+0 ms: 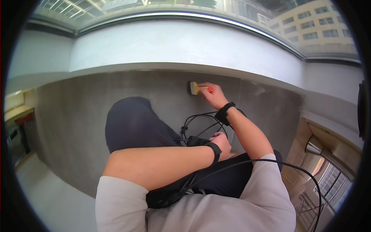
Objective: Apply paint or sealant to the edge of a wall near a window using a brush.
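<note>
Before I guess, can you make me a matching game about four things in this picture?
1. flat yellow brush with red handle tip
2. thin black cable
3. plain white wall
4. dark cloth left trouser leg

A. bent at the knee
B. below the clear glass window
C. in the bare right hand
D. curled in loops

Pairs: 1-C, 2-D, 3-B, 4-A

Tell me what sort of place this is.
Probably an enclosed balcony or a room: a wide, dark-framed glass window runs above a low, smooth white wall, with a beige, many-windowed concrete-looking building outside.
</note>
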Demonstrator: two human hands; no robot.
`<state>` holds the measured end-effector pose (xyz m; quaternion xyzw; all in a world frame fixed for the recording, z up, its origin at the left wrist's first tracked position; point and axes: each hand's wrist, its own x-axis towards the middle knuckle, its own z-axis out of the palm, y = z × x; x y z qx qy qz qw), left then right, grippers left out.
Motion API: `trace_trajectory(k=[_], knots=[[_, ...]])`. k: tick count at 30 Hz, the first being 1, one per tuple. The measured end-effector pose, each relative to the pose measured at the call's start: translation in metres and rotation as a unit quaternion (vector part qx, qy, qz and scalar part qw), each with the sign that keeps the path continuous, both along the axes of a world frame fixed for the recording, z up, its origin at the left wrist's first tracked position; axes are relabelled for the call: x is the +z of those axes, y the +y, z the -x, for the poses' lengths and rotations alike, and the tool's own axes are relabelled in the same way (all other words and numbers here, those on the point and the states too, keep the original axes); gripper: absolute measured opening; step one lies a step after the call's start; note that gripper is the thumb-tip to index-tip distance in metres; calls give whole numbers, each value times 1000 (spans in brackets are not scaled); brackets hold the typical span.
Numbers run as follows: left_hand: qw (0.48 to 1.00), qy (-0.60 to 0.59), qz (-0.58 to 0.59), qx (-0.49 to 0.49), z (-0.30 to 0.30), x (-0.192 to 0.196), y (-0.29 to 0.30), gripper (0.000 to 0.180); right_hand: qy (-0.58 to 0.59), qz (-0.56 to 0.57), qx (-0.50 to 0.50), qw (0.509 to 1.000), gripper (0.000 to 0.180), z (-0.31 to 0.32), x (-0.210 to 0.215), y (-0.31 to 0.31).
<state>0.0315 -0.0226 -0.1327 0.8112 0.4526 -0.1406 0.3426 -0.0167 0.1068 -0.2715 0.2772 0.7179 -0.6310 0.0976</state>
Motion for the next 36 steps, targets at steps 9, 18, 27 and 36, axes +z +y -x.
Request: trace_trajectory(k=[9,18,27,36], knots=[[997,-16,-72,-6,22,1,-16,13,23,87,-122,989,35,24,-30,-29],[997,-36,-11,65,12,1,-11,15,57,6,-232,971,33,-61,-44,71],[958,-62,94,265,7,39,-36,26,42,-128,-435,890,30,-198,-41,221],[911,-80,102,391,-30,56,-44,27,-28,-9,-65,997,35,-193,11,212]])
